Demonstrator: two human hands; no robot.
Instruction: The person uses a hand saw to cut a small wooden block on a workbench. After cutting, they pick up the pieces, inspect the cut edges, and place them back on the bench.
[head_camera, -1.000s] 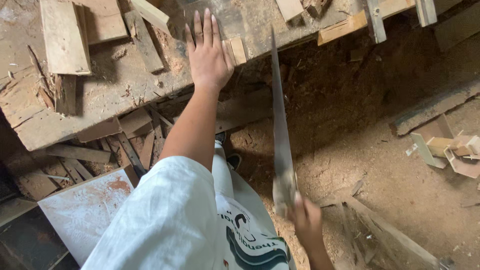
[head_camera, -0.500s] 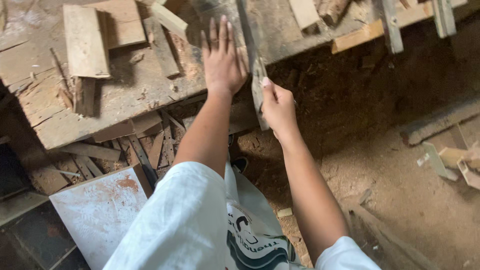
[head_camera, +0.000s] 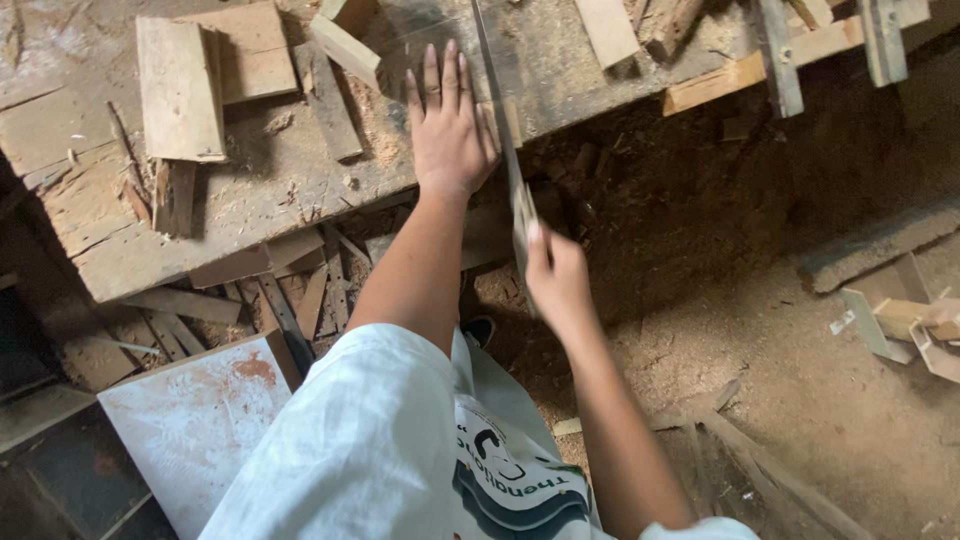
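Sawing is in progress. The handsaw (head_camera: 500, 120) stands on edge across the near edge of the workbench (head_camera: 230, 220), its blade running from the far part of the bench top down to the handle below the edge. How deep the cut has gone cannot be told — the kerf is hidden by the blade and the hand beside it. Judging from the blade's position, the cut is not finished, since the workpiece (head_camera: 420, 50) shows no separated end.

The right hand (head_camera: 555, 275) is closed around the saw handle, near and below the bench edge. The left hand (head_camera: 447, 125) lies flat, fingers spread, palm pressed on the workpiece; it grips nothing. The blade passes just beside its right edge — close, possibly touching.

Loose wood offcuts (head_camera: 180, 90) lie left on the bench; sawdust (head_camera: 800, 400) covers the floor.
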